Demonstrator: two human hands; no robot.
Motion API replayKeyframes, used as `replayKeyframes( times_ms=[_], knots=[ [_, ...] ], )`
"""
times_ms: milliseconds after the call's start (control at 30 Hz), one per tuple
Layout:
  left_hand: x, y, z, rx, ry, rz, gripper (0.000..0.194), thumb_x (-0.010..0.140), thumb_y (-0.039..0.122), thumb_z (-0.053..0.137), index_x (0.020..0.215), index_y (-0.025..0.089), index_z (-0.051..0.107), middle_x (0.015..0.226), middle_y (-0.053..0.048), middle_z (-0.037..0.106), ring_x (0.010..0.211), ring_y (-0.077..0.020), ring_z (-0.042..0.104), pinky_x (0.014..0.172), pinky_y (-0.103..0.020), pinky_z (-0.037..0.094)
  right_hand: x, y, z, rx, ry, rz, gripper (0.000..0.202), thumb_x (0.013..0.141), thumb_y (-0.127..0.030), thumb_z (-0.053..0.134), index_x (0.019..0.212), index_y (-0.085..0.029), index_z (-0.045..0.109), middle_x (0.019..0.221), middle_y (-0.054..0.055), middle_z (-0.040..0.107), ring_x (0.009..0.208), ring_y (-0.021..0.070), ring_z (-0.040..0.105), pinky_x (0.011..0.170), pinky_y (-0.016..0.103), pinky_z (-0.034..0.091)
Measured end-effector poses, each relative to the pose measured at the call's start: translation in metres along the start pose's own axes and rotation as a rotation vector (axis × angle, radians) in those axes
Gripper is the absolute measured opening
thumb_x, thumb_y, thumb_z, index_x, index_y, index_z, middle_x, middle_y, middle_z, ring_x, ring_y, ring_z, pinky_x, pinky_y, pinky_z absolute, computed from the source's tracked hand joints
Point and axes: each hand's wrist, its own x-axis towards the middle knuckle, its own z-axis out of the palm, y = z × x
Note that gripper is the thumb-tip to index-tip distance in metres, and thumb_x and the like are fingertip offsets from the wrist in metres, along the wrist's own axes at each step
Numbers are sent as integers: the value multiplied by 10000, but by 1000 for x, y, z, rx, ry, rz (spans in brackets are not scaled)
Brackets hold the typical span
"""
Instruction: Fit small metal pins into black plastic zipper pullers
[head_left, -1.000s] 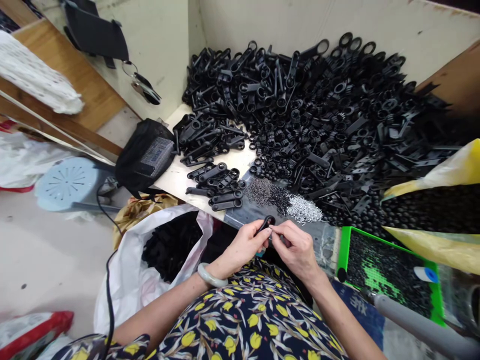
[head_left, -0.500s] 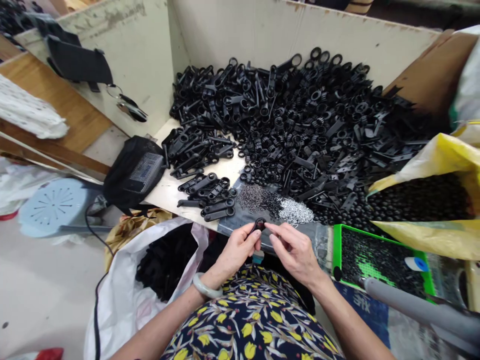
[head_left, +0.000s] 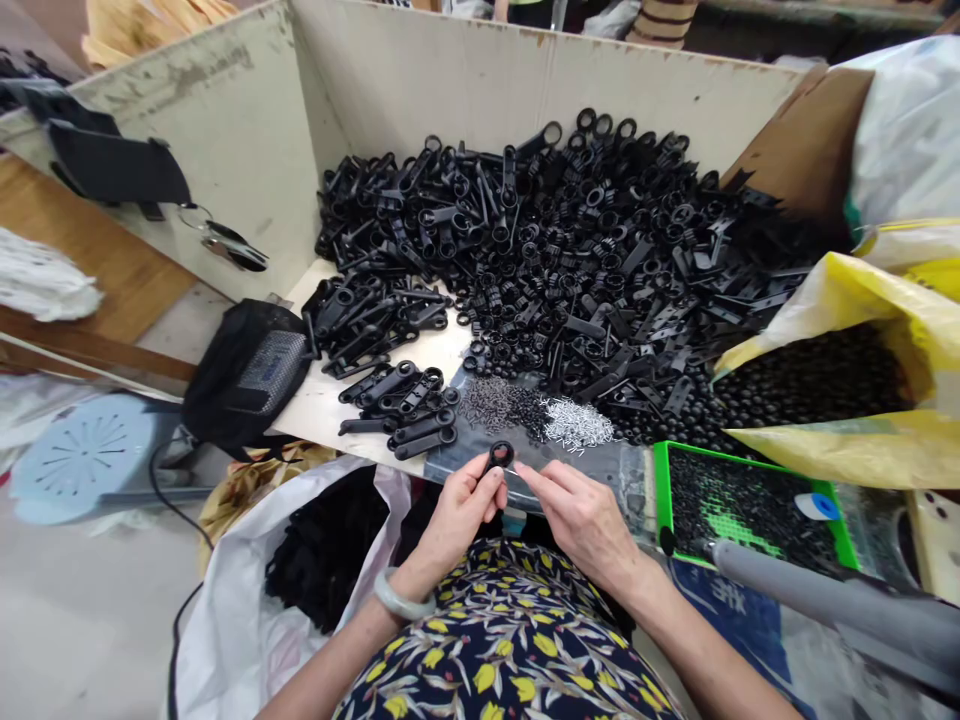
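My left hand (head_left: pixel 461 510) is closed on a black plastic part with a ring-shaped end (head_left: pixel 501 454); the ring sticks up above the thumb and the rest is hidden by the fingers. Fingers pinched, my right hand (head_left: pixel 581 512) meets the part from the right. A thin light metal pin (head_left: pixel 512 471) shows at its fingertips, by the ring's lower edge. Just beyond the hands lie a pile of silvery pins (head_left: pixel 577 424), a pile of small brownish-grey pieces (head_left: pixel 487 402) and a few small black pieces (head_left: pixel 527 410).
A large heap of black plastic parts (head_left: pixel 517 230) fills the walled bench. Several ring-ended levers (head_left: pixel 424 432) lie at front left, near a black pouch (head_left: pixel 247 370). At right are a green tray (head_left: pixel 661 495) and a yellow sack (head_left: pixel 817 440). A white sack (head_left: pixel 225 610) stands below left.
The view has shifted, so the bench appears lower and further left. The ring end now faces upward more openly, and a thin pin shows at my right fingertips.
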Motion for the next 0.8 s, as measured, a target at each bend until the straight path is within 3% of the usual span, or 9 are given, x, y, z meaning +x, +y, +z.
replayKeyframes(
  times_ms=[367, 567, 800],
  knots=[
    [-3, -2, 3, 50, -3, 8, 424, 1003, 506, 545, 1224, 151, 619, 688, 39, 525, 549, -82, 379, 515, -210, 295, -1, 0, 1, -36, -51, 7, 412, 1065, -123, 374, 1405, -184, 599, 919, 51, 667, 781, 153, 622, 709, 254, 530],
    [-5, -6, 9, 32, 56, 1, 385, 985, 549, 548, 1009, 170, 615, 668, 53, 477, 529, -78, 327, 494, -211, 258, -2, -6, 2, -149, -74, -3, 402, 1043, -121, 423, 1404, -192, 585, 895, 48, 687, 798, 163, 626, 668, 246, 505],
    [-3, -13, 9, 357, 193, 101, 280, 1018, 430, 492, 1044, 193, 638, 662, 35, 523, 587, -129, 448, 582, -240, 362, 3, -26, 10, -294, -149, 108, 493, 911, -9, 523, 1372, -175, 581, 962, 76, 719, 805, 198, 658, 548, 281, 467]
  ],
)
